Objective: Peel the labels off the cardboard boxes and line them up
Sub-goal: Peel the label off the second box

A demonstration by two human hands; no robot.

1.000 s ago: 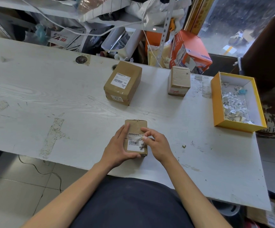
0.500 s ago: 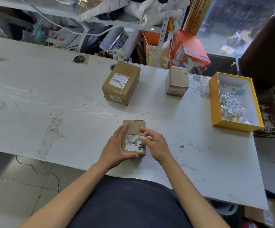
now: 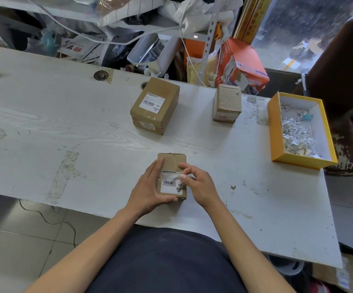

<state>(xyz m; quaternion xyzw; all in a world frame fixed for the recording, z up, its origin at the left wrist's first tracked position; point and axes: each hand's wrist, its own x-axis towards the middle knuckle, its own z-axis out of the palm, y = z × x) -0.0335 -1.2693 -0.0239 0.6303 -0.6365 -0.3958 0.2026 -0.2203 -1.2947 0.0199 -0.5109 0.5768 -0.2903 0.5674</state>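
A small brown cardboard box (image 3: 172, 161) lies near the front edge of the white table (image 3: 65, 127). My left hand (image 3: 150, 191) grips its left side and near end. A white barcode label (image 3: 169, 186) sits on its top. My right hand (image 3: 198, 182) pinches a torn, curled strip of that label at its right edge. Farther back stands a larger brown box (image 3: 160, 98) with a white label (image 3: 151, 102) on top and a "0275" sticker on its front. A third small box (image 3: 227, 102) stands to the right of it, its top bare.
A yellow tray (image 3: 276, 132) with several torn label scraps stands at the right edge. Behind the table are cluttered shelves, cables and an orange carton (image 3: 241, 64). A brown chair (image 3: 344, 81) stands at the far right.
My right hand has shifted slightly right along the label, and its pinched strip now stands lifted off the box. The left hand keeps its hold.
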